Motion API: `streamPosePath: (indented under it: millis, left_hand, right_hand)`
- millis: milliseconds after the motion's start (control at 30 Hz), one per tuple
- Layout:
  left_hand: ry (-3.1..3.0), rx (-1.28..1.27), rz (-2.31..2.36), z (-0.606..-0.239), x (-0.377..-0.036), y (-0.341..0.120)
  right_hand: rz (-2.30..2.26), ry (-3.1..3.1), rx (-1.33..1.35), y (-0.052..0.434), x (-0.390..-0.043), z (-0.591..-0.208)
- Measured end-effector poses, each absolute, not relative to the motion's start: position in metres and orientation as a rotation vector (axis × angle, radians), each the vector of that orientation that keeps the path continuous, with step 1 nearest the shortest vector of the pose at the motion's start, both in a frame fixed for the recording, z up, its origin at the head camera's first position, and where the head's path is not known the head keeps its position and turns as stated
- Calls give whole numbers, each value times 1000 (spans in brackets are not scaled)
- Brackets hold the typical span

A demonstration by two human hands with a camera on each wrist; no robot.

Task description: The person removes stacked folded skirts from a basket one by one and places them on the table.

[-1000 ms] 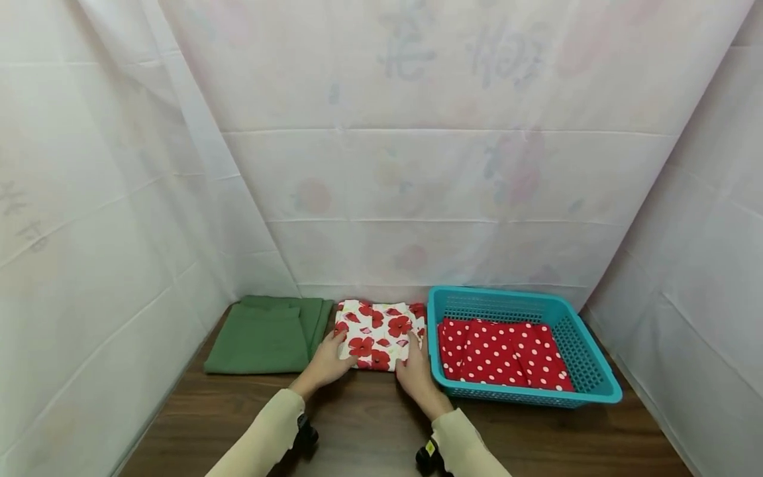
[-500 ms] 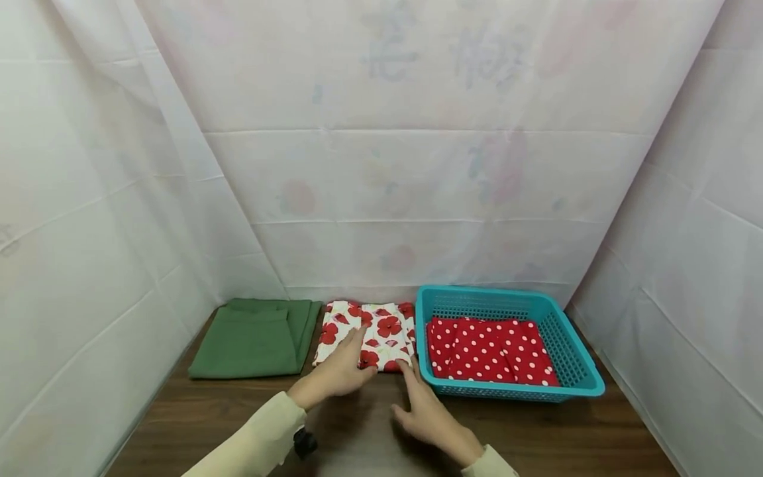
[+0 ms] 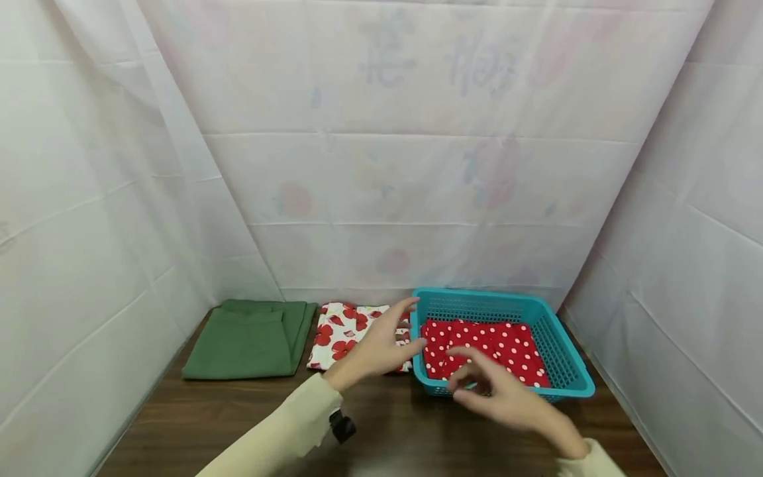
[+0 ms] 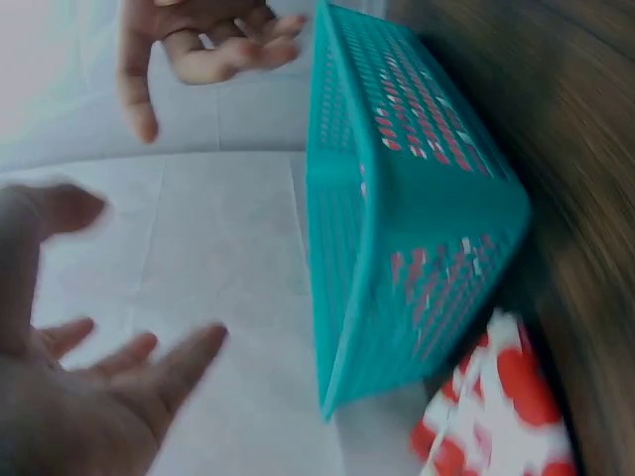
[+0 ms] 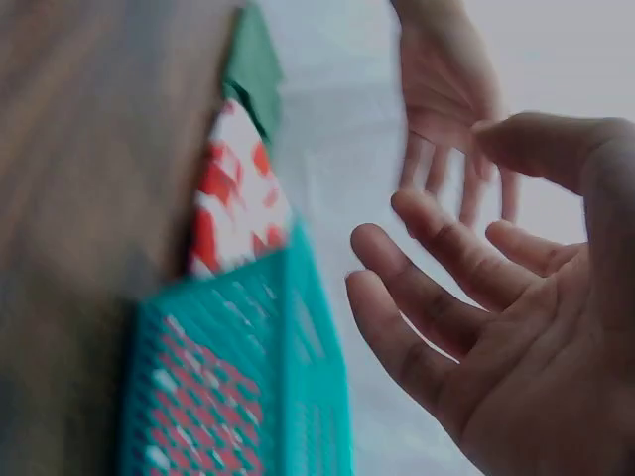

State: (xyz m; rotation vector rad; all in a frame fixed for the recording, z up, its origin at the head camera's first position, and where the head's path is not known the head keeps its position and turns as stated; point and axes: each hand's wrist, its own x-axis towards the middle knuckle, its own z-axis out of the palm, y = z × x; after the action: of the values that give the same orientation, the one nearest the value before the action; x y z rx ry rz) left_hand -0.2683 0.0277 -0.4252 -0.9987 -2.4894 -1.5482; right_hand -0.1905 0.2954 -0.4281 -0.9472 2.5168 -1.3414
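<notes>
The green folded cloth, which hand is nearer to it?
Left. The left hand hovers over the floral cloth beside the green cloth; the right hand is by the basket.

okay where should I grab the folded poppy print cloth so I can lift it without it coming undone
Probably take the poppy print cloth by its two short side edges, one hand from each side, fingers slid under the near corners. It lies flat, folded into a neat rectangle between the green cloth and the basket, so supporting both sides should keep the layers together.

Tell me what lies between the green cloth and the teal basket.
The folded poppy-print cloth lies between the green cloth and the teal basket, flat on the table. The head view shows it, with the left hand above its right edge.
</notes>
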Motion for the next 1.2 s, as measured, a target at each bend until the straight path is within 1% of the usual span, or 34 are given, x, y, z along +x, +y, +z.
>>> streamPosePath:
  millis: [100, 200, 333, 433, 600, 767, 867, 1033, 1200]
  left_hand:
    - [-2471, -1058, -1696, -421, -278, 46]
    - [-2468, -1076, -1747, -417, -286, 63]
    - [-2450, -1056, -1820, -411, -295, 84]
    - [-2428, -975, -1937, -408, -301, 102]
    - [-2398, -820, -2149, -410, -310, 132]
    - [-2490, -656, -2184, -430, -315, 153]
    - [-2523, -555, -2207, -445, -315, 159]
    - [-2609, -484, -2186, -462, -310, 163]
    - [-2775, -375, -2096, -475, -306, 166]
  right_hand:
    - [-1379, 2589, -944, 317, -203, -408]
    - [-1396, 2654, -922, 331, -216, -395]
    - [-1354, 2777, -907, 346, -230, -386]
    - [-1284, 2889, -852, 359, -239, -387]
    - [-1198, 3008, -640, 387, -251, -403]
    - [-1164, 3006, -334, 413, -261, -425]
    - [-1146, 2972, -189, 425, -267, -441]
    - [-1002, 2909, 4, 441, -270, -463]
    - [-837, 2888, 112, 445, -273, -478]
